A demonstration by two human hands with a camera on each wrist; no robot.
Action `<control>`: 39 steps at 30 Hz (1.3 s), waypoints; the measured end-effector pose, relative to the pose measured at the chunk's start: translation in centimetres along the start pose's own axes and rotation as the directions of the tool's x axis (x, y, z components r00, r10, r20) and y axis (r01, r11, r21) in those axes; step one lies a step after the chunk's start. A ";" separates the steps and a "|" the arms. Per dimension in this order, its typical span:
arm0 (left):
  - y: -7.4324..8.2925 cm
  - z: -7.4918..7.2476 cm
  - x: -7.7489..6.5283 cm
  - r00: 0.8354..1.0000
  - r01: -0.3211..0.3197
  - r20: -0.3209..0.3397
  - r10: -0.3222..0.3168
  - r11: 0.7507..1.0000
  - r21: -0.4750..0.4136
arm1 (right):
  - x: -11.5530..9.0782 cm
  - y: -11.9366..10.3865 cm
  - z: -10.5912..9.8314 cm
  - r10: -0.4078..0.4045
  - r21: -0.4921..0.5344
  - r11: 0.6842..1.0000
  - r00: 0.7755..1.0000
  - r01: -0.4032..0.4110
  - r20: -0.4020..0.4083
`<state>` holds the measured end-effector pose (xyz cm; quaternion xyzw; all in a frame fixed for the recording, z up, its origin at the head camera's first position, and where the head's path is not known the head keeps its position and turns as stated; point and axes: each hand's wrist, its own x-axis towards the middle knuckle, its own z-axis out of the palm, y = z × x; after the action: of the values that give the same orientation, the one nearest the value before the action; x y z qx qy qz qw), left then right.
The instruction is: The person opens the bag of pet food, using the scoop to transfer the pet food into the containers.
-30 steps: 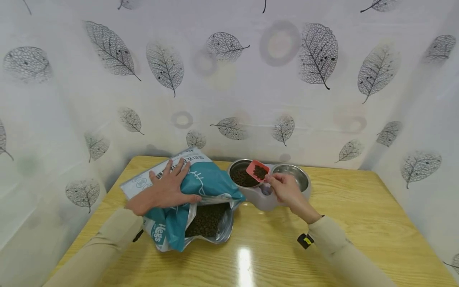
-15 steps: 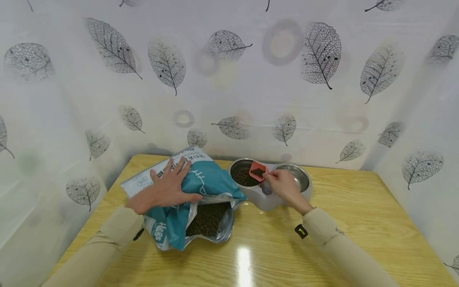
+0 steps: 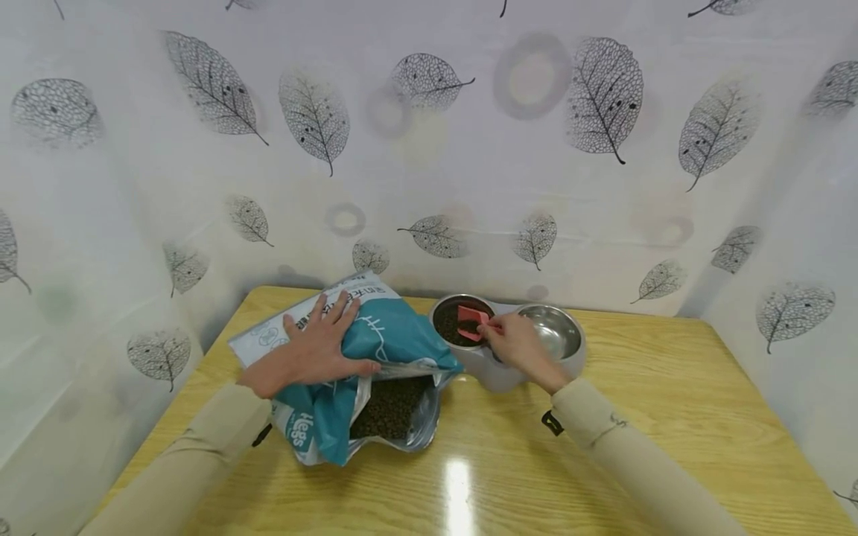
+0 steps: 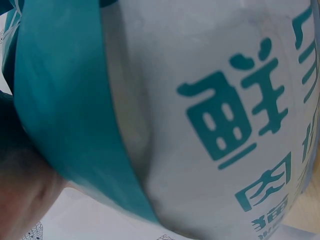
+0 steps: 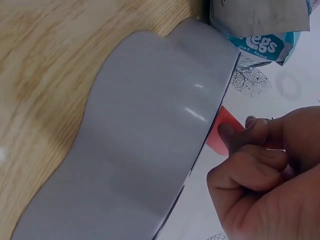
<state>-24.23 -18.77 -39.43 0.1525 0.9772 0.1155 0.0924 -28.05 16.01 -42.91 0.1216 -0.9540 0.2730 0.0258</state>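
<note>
Head view: left hand (image 3: 315, 356) rests, fingers spread, on bag (image 3: 395, 335) marked "Hegs"; right hand (image 3: 518, 344) pinches red scoop (image 3: 477, 316) at left bowl (image 3: 445, 304). Right wrist view: "pet food" legible.

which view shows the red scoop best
The head view: the red scoop shows its open inside with kibble, pinched by the right hand. The right wrist view shows only a red part beyond the grey feeder, partly hidden by fingers; the left wrist view shows none of it.
</note>
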 end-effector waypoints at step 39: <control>0.0 0.0 -0.1 1.000 -0.002 -0.008 0.002 1.000 -0.007 | -4.5 1.6 -4.6 0.092 0.541 0.809 0.959 -0.228 0.266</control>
<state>-24.14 -18.83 -39.44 0.1526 0.9770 0.1198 0.0890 -24.17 20.69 -40.36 0.0727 -0.8330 0.5293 -0.1439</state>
